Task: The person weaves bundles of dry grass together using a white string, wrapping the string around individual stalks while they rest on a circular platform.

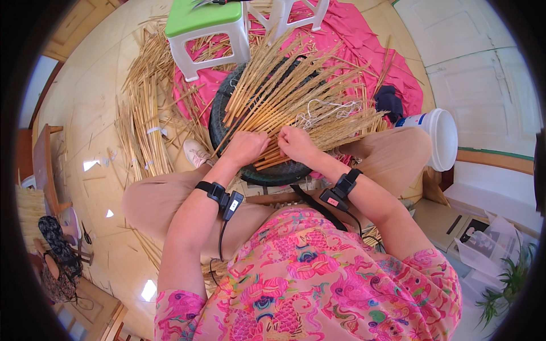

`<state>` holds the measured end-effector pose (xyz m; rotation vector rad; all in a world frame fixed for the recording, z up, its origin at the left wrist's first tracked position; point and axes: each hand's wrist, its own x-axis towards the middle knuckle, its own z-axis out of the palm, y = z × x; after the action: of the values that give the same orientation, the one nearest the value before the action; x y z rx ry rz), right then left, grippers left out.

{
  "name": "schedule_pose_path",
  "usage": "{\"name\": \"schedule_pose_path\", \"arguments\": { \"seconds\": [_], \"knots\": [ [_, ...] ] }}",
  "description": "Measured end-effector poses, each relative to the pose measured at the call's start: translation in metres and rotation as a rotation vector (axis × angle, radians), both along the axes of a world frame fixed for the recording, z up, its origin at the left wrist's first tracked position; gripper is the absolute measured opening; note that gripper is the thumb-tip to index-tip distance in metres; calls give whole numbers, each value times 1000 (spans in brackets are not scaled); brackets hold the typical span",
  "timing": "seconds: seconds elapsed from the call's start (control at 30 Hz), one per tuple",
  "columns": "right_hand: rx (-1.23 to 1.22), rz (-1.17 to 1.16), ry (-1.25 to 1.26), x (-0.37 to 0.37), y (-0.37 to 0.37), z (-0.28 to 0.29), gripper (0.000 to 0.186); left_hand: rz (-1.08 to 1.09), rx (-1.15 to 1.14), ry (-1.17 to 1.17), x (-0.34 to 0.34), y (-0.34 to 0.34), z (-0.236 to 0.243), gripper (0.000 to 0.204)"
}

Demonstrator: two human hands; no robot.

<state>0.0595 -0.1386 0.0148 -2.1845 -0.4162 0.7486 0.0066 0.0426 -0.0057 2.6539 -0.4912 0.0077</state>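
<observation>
Pink cloth (355,35) lies past the straws (259,112); over them, my left hand (246,146) and right hand (298,144) curl their fingers (262,140), hold unclear.

Bright, fairly even indoor light. White glare patches show on glossy floor (108,250) at left; shadows soft. Strong fisheye bend, rim goes black. Stalks (263,111) reasonably crisp mid-frame; outer areas softer.

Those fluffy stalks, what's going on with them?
A seated person has the left hand and right hand curled close together near the bare ends of the fanned-out stalks, which lie over a dark round thing. What they pinch, if anything, is hidden. White string lies loosely across the stalks.
</observation>
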Motion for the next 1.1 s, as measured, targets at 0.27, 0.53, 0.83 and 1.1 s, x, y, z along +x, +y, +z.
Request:
{"name": "schedule_pose_path", "arguments": {
  "seconds": [0.27,0.53,0.83,1.1],
  "knots": [
    [27,-114,-203,-14,5,-21,8,12,16,-18,-1,-1,-2,24],
    [4,-243,-128,-13,15,-31,11,-4,1,-57,-2,-5,-5,22],
    [-251,116,-697,36,24,35,21,81,8,-20,-3,-5,-3,22],
    [-471,598,-372,50,46,-12,20,70,-19,-47,0,-5,-2,27]
  ]
}}
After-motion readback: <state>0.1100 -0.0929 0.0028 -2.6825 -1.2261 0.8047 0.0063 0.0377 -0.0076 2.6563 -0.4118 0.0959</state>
